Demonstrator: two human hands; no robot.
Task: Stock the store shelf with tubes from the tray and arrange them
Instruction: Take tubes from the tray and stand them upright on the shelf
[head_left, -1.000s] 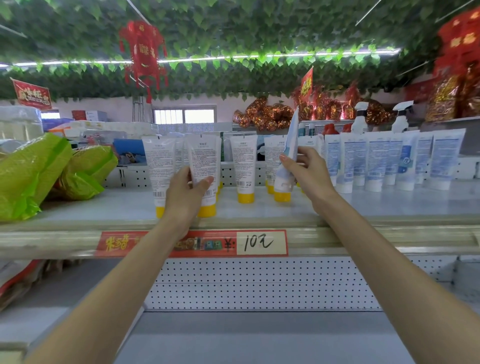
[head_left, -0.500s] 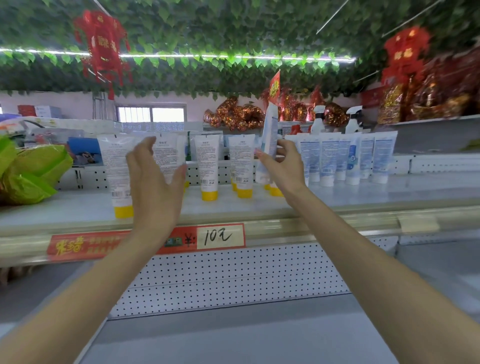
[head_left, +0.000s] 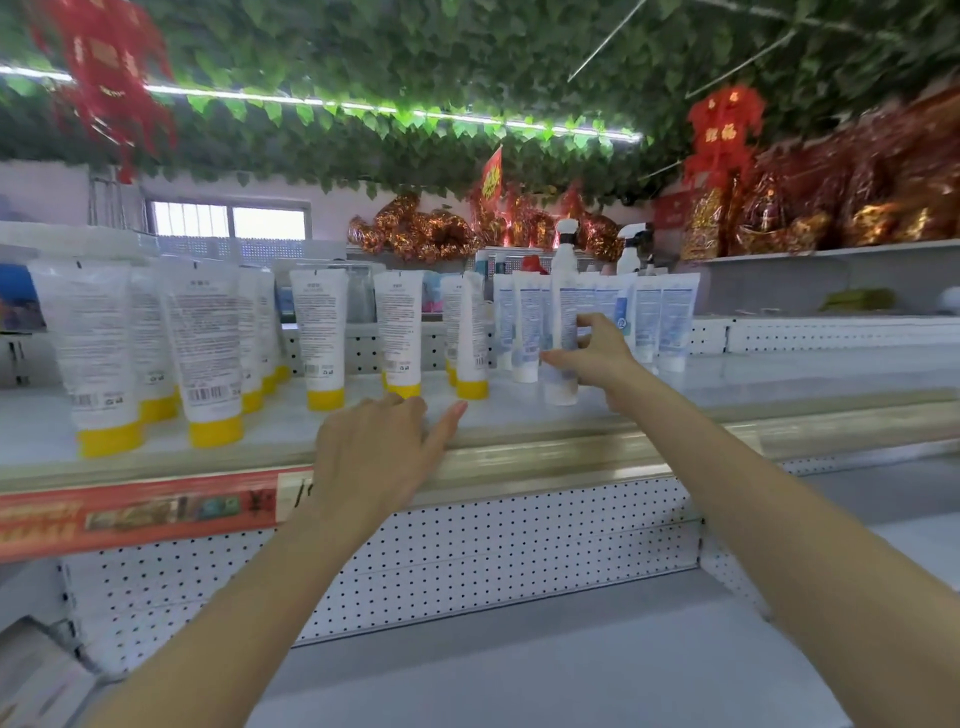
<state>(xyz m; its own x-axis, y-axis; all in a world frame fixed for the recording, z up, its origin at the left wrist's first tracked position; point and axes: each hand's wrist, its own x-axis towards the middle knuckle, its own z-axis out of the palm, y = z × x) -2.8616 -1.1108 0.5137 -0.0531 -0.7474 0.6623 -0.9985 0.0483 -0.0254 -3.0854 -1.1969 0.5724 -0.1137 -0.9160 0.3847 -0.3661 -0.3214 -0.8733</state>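
White tubes with yellow caps (head_left: 205, 358) stand cap-down in rows on the left and middle of the store shelf (head_left: 519, 447). A group of white-capped tubes with blue print (head_left: 660, 317) stands to their right. My right hand (head_left: 597, 358) grips one white-capped tube (head_left: 563, 332) upright at the front of that group, its cap on the shelf. My left hand (head_left: 379, 452) hovers with straight fingers over the shelf's front edge, below a yellow-capped tube (head_left: 400, 332), holding nothing. No tray is in view.
A red price strip (head_left: 130, 514) runs along the shelf's front rail. Two spray bottles (head_left: 566, 249) stand behind the tubes. Red and gold wrapped goods (head_left: 831, 208) fill a higher shelf at right. A perforated back panel (head_left: 467, 551) and a lower shelf (head_left: 519, 665) lie beneath.
My right hand has carried its tube to the right and set it down among the white-capped tubes. My left hand has let go of the yellow-capped tubes and dropped to the shelf edge. The view panned right.
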